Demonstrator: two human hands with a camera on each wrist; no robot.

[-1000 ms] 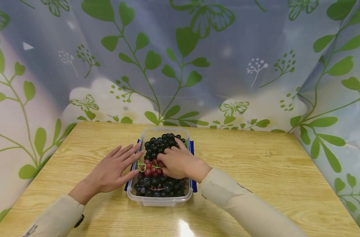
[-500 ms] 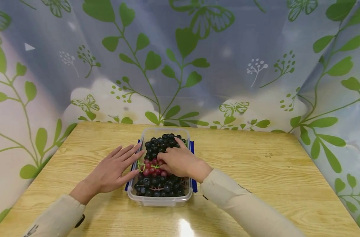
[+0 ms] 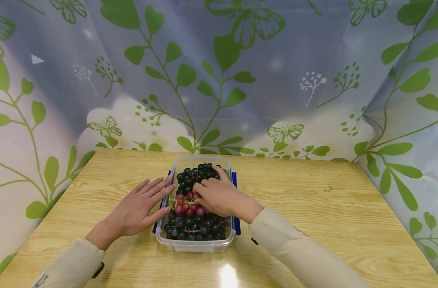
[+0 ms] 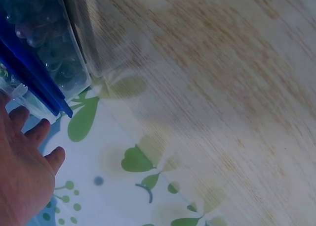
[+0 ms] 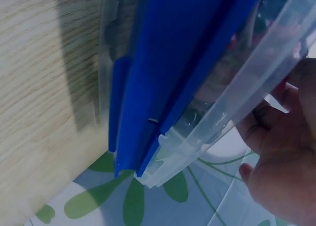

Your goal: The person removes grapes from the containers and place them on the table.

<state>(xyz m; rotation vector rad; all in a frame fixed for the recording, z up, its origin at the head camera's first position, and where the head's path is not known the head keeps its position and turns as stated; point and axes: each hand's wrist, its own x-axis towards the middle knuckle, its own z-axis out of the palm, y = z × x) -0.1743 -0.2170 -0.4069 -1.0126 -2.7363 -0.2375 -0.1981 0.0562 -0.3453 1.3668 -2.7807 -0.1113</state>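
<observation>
A clear plastic container (image 3: 195,246) with blue side clips sits on the wooden table. Dark grapes (image 3: 193,232) fill its near and far parts, with a bunch of red grapes (image 3: 184,208) on green stems across the middle. Straight fingers of my left hand (image 3: 139,208) rest along the container's left rim. My right hand (image 3: 224,198) reaches over the right rim with thumb and forefinger pinching at the red grapes; its little finger sticks out over the far dark grapes. The fingertips are partly hidden. Through the container wall, the right wrist view shows the hand (image 5: 281,147) beyond the rim.
Blue clips (image 5: 163,77) hang folded down on both sides of the container. A wood-grain table (image 3: 312,208) spreads around it. Behind and at the sides hangs a cloth (image 3: 276,80) printed with green leaves and butterflies.
My right hand has shifted slightly right, and a bit more of the red grapes shows beside its fingers. The left hand has kept its place on the rim.
</observation>
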